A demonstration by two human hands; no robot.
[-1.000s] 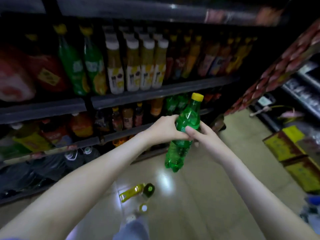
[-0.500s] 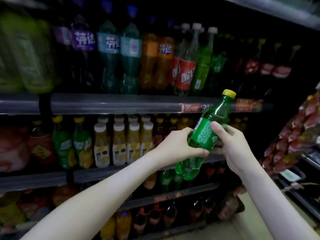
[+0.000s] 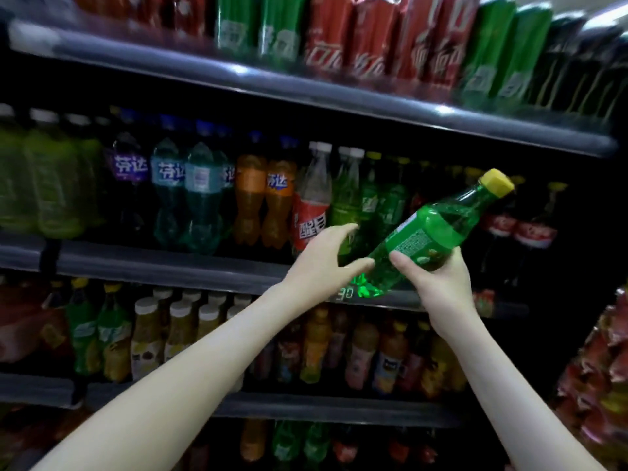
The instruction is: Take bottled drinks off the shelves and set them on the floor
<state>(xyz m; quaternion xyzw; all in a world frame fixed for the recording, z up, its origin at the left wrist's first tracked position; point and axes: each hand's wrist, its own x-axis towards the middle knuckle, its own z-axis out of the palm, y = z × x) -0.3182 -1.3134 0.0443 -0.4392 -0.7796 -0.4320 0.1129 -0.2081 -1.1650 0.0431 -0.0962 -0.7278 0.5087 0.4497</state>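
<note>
A green bottle with a yellow cap [image 3: 428, 232] lies tilted in front of the shelves, cap up to the right. My right hand [image 3: 438, 283] grips it from below around the label. My left hand [image 3: 323, 260] is just left of the bottle, fingers spread and off it, reaching toward the middle shelf [image 3: 170, 263] where a clear bottle with a red label [image 3: 311, 212] and green bottles [image 3: 370, 198] stand.
Orange [image 3: 251, 198], teal [image 3: 200, 195] and purple-label bottles [image 3: 129, 185] fill the middle shelf. Red and green cans [image 3: 339, 32] line the top shelf. Juice bottles [image 3: 180, 334] stand on the lower shelf. Red snack packs [image 3: 608, 368] hang at the right.
The view rose from the floor to the upper shelves. The bottle went up and tilted more to the right. My left hand let go of it; my right hand keeps its grip.
</note>
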